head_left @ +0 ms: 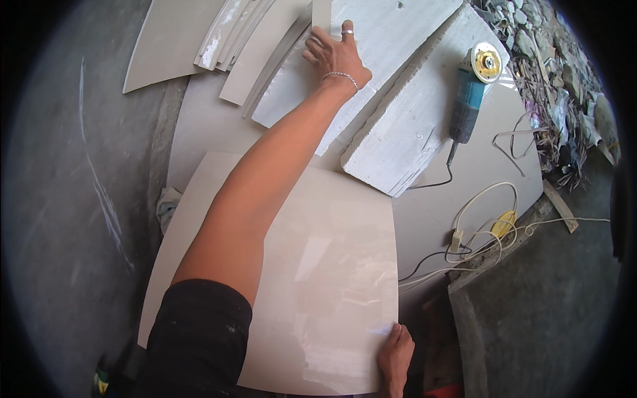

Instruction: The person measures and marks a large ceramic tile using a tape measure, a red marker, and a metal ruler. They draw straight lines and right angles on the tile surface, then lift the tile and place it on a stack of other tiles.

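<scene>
My left hand [335, 56] reaches far forward, wearing a ring and a bracelet. Its fingers are curled around the lower end of a narrow beige tile strip [321, 12] that rests against a white slab [385, 40]. A large glossy beige tile [332, 265] lies flat right in front of me, under my outstretched left arm. My right hand [396, 358] grips that tile's near right edge, with the fingers lying on its surface.
A teal angle grinder [472, 89] with a yellow disc lies on a thick white block [405, 132]. Its cord joins white cables and a yellow plug [504, 223] on the right. Cut tile pieces [232, 33] are stacked at the back left. Rubble [551, 66] is piled at the back right.
</scene>
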Tool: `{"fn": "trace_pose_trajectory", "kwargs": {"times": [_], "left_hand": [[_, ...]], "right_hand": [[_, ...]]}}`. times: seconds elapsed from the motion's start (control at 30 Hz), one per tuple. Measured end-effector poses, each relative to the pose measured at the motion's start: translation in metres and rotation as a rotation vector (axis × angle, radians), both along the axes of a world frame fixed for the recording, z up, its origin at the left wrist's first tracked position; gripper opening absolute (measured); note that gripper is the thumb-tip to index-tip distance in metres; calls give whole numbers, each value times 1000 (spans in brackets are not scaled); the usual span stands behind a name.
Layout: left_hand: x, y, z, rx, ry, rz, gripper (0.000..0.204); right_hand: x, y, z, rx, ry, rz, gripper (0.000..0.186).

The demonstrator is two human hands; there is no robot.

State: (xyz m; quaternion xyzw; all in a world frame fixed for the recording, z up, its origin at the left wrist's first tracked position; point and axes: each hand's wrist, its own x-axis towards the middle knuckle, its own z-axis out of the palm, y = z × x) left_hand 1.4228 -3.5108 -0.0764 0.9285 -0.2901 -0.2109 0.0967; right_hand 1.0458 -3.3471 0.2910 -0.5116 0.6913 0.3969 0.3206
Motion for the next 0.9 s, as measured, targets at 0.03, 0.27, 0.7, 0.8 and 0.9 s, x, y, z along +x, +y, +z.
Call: {"fn": "trace_pose_trajectory", "kwargs": {"times": [0.03,0.27,0.7,0.8,0.9], "left_hand": [[-3,0,-2,34,-5,-3,94],[-10,5,-5,59,-44,56,78],[95,22,28,83,25,54,68],[126,33,24,118,-70,-49,76],[145,52,-4,104,-141,-146,77]], "right_hand": [[0,0,0,4,10,-14,43],[2,-1,0,-3,16,13,42],[-1,-2,1,17,11,1,44],[2,-3,1,1,13,-15,44],[4,-4,1,-20,18,-29,44]]}}
